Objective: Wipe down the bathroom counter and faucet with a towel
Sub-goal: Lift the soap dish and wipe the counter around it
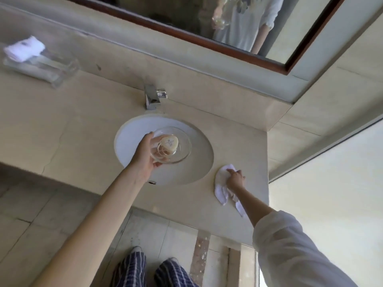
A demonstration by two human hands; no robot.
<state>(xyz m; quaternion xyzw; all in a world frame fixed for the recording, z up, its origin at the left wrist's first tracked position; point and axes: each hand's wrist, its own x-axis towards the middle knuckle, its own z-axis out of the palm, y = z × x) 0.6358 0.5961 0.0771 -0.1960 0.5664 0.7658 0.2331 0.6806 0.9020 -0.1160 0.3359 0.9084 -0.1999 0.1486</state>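
Take the round sink (pixel 132 129) as your landmark. Far to its left, at the back of the tabletop (pixel 83 125), stands a clear box (pixel 47 69) with a folded white cloth (pixel 23 48) on its top. Just behind the sink, the chrome faucet (pixel 152 98) rises from the tabletop, its spout pointing toward the basin. Directly over the sink, your left hand (pixel 145 154) grasps a glass dish (pixel 171 145) by its near-left edge, thumb below the rim and fingers curled over it; a small cream soap bar (pixel 171 143) lies in the dish, which is lifted above the basin. Just right of the sink, the white towel (pixel 222 187) lies bunched on the tabletop near the front edge, one tail trailing toward you. Your right hand (pixel 235 179) presses down on the towel with fingers spread flat across it, not curled around it. Behind the sink, high on the wall, a wood-framed mirror (pixel 207 43) reflects you.
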